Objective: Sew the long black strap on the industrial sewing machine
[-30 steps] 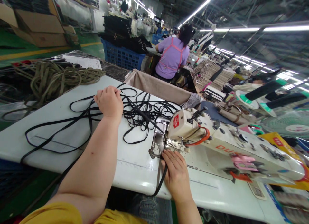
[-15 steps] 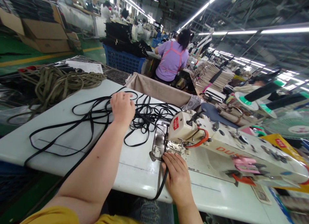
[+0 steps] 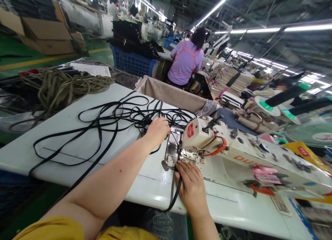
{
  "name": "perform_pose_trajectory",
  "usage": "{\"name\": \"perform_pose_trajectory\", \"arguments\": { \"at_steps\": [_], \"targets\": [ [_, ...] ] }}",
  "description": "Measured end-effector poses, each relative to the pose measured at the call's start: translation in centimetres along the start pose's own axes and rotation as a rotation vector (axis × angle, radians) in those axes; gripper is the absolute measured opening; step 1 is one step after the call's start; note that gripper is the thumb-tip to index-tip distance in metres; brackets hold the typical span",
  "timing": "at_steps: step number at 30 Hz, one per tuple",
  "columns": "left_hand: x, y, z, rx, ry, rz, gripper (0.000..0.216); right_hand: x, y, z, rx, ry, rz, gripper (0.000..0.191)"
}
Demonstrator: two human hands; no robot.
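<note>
The right hand [image 3: 191, 186] lies flat, fingers together and pressing a black strap [image 3: 177, 195] against the bed of the sewing machine [image 3: 233, 153], just in front of the needle area. The strap runs from under those fingertips toward the near edge of the white table [image 3: 77, 153] and hangs over it. The left hand [image 3: 157, 129] sits just left of the machine head, fingers curled down onto the tangle of black strap [image 3: 124, 115]; whether it actually grips a strand cannot be told.

On the machine body, orange-red letters read "DU", the rest unclear. A small red label [image 3: 191, 131] on the machine head carries white writing too small to read.

The strap is narrow, flat and matte black, lying in loose loops and long runs across the left and middle of the table, densest near the left hand.

The table top is glossy white with faint ruled lines. At its far left lies a heap of olive webbing [image 3: 59, 86]. Beyond, a beige cloth bin [image 3: 171, 93], a blue crate [image 3: 132, 62], cardboard boxes [image 3: 41, 32], and a person in a purple top [image 3: 185, 62] seated facing away. Long tube lights run along the ceiling of the factory hall; the floor is green.
</note>
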State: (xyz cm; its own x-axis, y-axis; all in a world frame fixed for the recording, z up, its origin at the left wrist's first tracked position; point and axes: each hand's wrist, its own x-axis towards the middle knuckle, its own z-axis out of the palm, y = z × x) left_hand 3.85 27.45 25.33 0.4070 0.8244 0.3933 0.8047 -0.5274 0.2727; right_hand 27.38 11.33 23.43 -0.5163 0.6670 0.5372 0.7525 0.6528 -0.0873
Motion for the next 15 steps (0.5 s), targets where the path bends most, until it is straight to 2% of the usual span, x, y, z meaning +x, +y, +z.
{"name": "perform_pose_trajectory", "arguments": {
  "at_steps": [15],
  "targets": [
    [-0.1,-1.4,-1.5,0.007,0.137,-0.271,0.015,0.3,-0.1,0.0,-0.002,0.034,-0.013,0.025]
  ]
}}
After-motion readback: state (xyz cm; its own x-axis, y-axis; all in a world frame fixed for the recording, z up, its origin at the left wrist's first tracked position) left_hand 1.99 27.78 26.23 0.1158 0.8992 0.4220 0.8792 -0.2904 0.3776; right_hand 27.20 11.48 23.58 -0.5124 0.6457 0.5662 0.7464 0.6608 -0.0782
